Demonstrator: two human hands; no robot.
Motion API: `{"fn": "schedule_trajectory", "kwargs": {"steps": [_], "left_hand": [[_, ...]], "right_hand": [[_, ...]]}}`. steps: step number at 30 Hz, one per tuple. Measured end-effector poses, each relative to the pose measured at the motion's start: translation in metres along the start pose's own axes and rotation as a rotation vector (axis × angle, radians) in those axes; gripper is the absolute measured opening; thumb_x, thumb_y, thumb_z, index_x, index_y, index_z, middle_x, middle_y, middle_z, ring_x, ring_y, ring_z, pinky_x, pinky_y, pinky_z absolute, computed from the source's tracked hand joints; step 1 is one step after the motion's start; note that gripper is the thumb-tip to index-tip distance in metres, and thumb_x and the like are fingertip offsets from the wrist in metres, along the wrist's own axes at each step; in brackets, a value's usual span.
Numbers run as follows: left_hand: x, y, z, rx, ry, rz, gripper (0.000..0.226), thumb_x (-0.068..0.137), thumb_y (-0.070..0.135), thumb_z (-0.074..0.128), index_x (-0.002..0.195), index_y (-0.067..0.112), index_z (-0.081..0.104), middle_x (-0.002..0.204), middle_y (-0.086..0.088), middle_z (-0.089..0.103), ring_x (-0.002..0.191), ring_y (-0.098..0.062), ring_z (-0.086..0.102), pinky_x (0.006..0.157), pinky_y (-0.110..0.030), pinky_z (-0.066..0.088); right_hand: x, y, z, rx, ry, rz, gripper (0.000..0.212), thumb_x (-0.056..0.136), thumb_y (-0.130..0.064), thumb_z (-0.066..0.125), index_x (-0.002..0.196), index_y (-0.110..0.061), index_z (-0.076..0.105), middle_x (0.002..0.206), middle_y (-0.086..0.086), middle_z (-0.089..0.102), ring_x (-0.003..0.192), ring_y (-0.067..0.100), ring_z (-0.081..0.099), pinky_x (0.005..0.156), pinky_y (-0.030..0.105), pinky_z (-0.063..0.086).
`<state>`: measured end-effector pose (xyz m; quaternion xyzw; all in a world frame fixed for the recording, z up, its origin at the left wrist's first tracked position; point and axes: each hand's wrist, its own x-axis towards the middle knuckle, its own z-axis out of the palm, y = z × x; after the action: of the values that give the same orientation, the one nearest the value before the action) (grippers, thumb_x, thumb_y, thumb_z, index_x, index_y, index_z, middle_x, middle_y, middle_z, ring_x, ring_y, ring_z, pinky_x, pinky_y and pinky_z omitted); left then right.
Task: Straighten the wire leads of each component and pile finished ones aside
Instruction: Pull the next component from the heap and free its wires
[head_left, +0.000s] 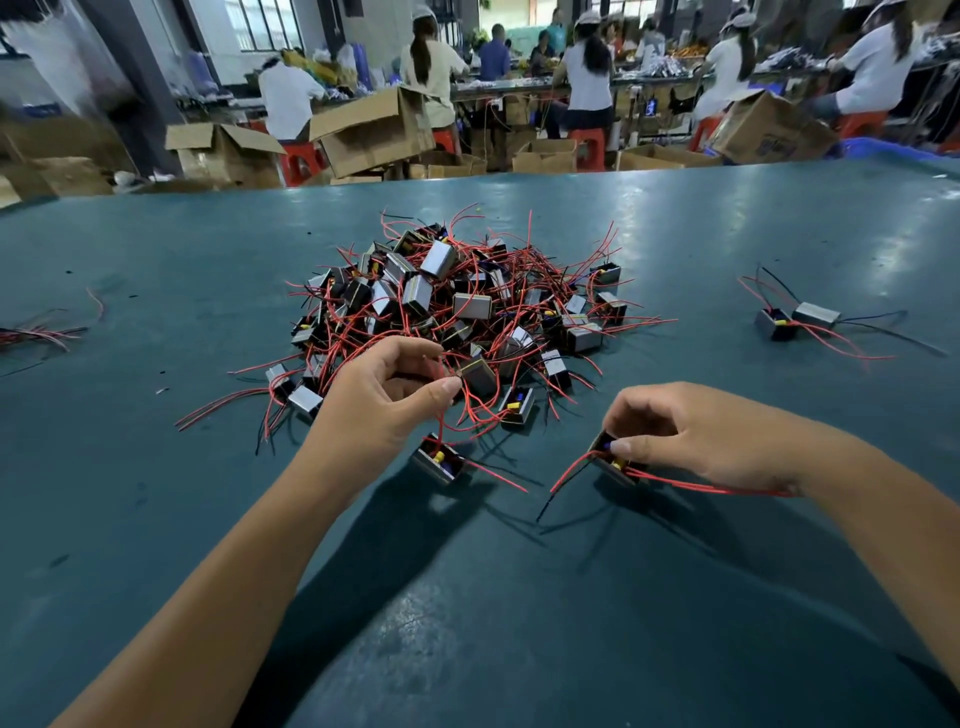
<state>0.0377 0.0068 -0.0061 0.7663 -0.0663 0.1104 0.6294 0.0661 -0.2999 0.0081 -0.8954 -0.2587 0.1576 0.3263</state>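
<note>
A large tangled heap (457, 306) of small metal-cased components with red and black wire leads lies mid-table. My left hand (384, 395) pinches a red lead between thumb and fingers; a component (439, 460) hangs from that lead just above the table, beneath the hand. My right hand (691, 431) grips another component (615, 460) by its case, its red leads trailing left and right under the wrist and a black lead pointing down-left. Two components (797, 319) with leads laid out lie apart at the right.
The green table (519, 597) stretches wide around the heap. Loose red and black wires (41, 332) lie at the far left edge. Beyond the table are cardboard boxes (374, 130), red stools and several seated people at other benches.
</note>
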Motion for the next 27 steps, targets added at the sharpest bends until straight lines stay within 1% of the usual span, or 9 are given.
{"fn": "schedule_trajectory", "kwargs": {"steps": [4,7,11,14,16,18,21,24,27], "left_hand": [[0.004,0.0,-0.011,0.119,0.058,0.038,0.031,0.082,0.032,0.08,0.109,0.023,0.067,0.103,-0.001,0.072,0.086,-0.009,0.07,0.077,-0.021,0.055],[0.005,0.004,-0.018,0.234,0.23,0.106,0.031,0.085,0.027,0.08,0.112,0.023,0.064,0.104,0.0,0.069,0.084,-0.01,0.063,0.075,-0.028,0.055],[-0.005,0.024,-0.017,0.627,0.464,0.63,0.012,0.089,0.016,0.07,0.101,0.013,0.069,0.096,0.001,0.067,0.086,-0.018,0.059,0.082,-0.032,0.046],[-0.016,0.035,-0.007,0.898,0.249,1.021,0.01,0.091,0.016,0.068,0.082,0.014,0.072,0.083,0.004,0.069,0.079,-0.023,0.06,0.076,-0.038,0.041],[-0.021,0.039,-0.001,0.965,0.006,1.086,0.013,0.09,0.022,0.07,0.077,0.018,0.069,0.073,0.007,0.063,0.071,-0.02,0.055,0.068,-0.035,0.039],[-0.022,0.033,0.0,1.066,-0.265,0.977,0.015,0.083,0.037,0.074,0.083,0.024,0.066,0.077,0.012,0.061,0.072,-0.016,0.053,0.066,-0.032,0.039],[-0.016,0.018,-0.009,1.305,-0.515,0.56,0.036,0.083,0.06,0.067,0.11,0.036,0.062,0.105,0.017,0.059,0.099,-0.01,0.056,0.083,-0.029,0.038],[-0.006,0.005,-0.02,1.301,-0.472,0.379,0.035,0.091,0.052,0.064,0.122,0.041,0.055,0.117,0.017,0.053,0.114,-0.009,0.051,0.09,-0.027,0.032],[0.002,-0.004,-0.022,1.365,-0.306,0.31,0.034,0.096,0.044,0.061,0.129,0.038,0.053,0.123,0.014,0.054,0.12,-0.013,0.05,0.096,-0.031,0.034]], "right_hand": [[0.004,0.004,0.001,-0.085,0.058,0.017,0.003,0.095,-0.03,0.063,0.094,-0.028,0.065,0.084,-0.01,0.072,0.074,0.003,0.068,0.073,0.023,0.05],[0.002,0.005,-0.008,-0.078,0.175,0.02,0.005,0.097,-0.031,0.06,0.094,-0.029,0.064,0.083,-0.009,0.072,0.075,0.003,0.069,0.074,0.027,0.049],[-0.003,0.0,-0.017,-0.13,0.289,-0.008,0.007,0.096,-0.031,0.06,0.09,-0.032,0.063,0.077,-0.014,0.07,0.07,0.0,0.063,0.069,0.025,0.046],[-0.006,-0.007,-0.018,-0.167,0.312,-0.024,0.008,0.095,-0.031,0.059,0.089,-0.031,0.063,0.078,-0.011,0.068,0.075,0.007,0.062,0.072,0.028,0.048],[-0.008,-0.014,-0.014,-0.239,0.262,-0.028,0.008,0.094,-0.038,0.058,0.089,-0.033,0.061,0.082,-0.012,0.067,0.075,0.007,0.06,0.07,0.022,0.047],[-0.011,-0.021,-0.008,-0.339,0.203,-0.02,0.021,0.088,-0.055,0.059,0.091,-0.035,0.057,0.085,-0.017,0.066,0.076,0.0,0.059,0.069,0.016,0.045],[-0.012,-0.024,0.005,-0.604,0.158,0.075,0.047,0.076,-0.078,0.054,0.102,-0.04,0.05,0.094,-0.023,0.061,0.091,0.003,0.059,0.079,0.027,0.051],[-0.005,-0.022,0.013,-0.726,0.133,0.109,0.046,0.081,-0.072,0.056,0.107,-0.034,0.053,0.097,-0.016,0.063,0.094,0.016,0.06,0.081,0.031,0.049],[-0.002,-0.019,0.012,-0.638,0.075,-0.032,0.028,0.089,-0.054,0.061,0.108,-0.033,0.058,0.097,-0.018,0.064,0.091,0.008,0.058,0.084,0.026,0.041]]}}
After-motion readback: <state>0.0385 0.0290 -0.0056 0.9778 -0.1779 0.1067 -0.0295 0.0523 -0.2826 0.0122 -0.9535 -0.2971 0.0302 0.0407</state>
